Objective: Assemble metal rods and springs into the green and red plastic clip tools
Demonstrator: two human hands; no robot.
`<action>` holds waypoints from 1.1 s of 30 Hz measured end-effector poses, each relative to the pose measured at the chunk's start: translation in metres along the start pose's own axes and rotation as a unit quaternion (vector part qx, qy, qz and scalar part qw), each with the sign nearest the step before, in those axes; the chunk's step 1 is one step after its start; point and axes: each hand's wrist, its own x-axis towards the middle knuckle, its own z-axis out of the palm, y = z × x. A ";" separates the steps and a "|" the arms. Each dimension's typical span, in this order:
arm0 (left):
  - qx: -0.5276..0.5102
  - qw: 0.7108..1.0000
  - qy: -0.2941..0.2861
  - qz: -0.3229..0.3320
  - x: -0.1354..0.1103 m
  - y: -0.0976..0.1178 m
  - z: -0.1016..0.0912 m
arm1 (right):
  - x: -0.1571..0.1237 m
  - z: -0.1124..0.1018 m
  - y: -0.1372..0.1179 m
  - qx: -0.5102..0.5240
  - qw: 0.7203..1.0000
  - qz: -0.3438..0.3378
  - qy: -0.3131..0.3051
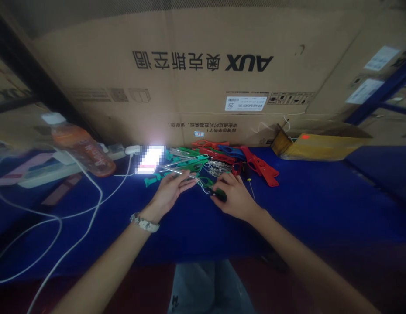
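Observation:
My left hand [170, 191] pinches a thin silver rod [177, 171] between thumb and fingers. A white string [202, 185] runs from the rod's end toward my right hand [235, 195]. The fingers of that hand are closed on a small dark green piece [220, 195], partly hidden under them. Just beyond both hands lies a heap of flat plastic pieces: green ones [193, 164], red ones [262, 167] and a blue one [234, 151]. Several metal rods [219, 167] with strings lie among them. A thin pin with a yellow head [249, 179] is right of my right hand.
A glowing, blurred-out screen [149, 160] stands left of the heap. Further left are an orange drink bottle [83, 146], a power strip [46, 171] and looping white cables [100, 196]. A large cardboard box [190, 91] walls the back; a yellow open box [321, 147] sits back right on the blue tabletop [307, 205].

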 end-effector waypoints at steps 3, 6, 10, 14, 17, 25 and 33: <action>0.011 1.000 0.000 0.014 0.006 0.005 0.003 | 0.005 0.003 0.007 -0.004 1.000 0.013 0.006; 0.049 0.998 0.003 0.025 0.013 0.010 0.006 | 0.009 0.002 0.012 -0.003 1.000 0.014 0.006; 0.074 0.997 0.012 0.035 0.019 0.012 0.008 | 0.013 0.001 0.014 0.012 0.999 0.031 -0.012; 0.069 0.997 0.018 0.039 0.020 0.007 0.007 | 0.014 0.004 0.014 -0.002 0.999 0.047 -0.002; 0.056 0.997 0.016 0.050 0.020 0.003 0.005 | 0.015 0.005 0.015 -0.007 0.999 0.054 0.004; 0.018 0.996 0.017 0.087 0.021 0.005 0.006 | 0.023 0.004 0.014 0.012 0.995 0.097 -0.023; 0.039 0.998 0.015 0.056 0.008 0.013 -0.004 | 0.018 0.008 0.004 0.111 0.990 0.080 -0.028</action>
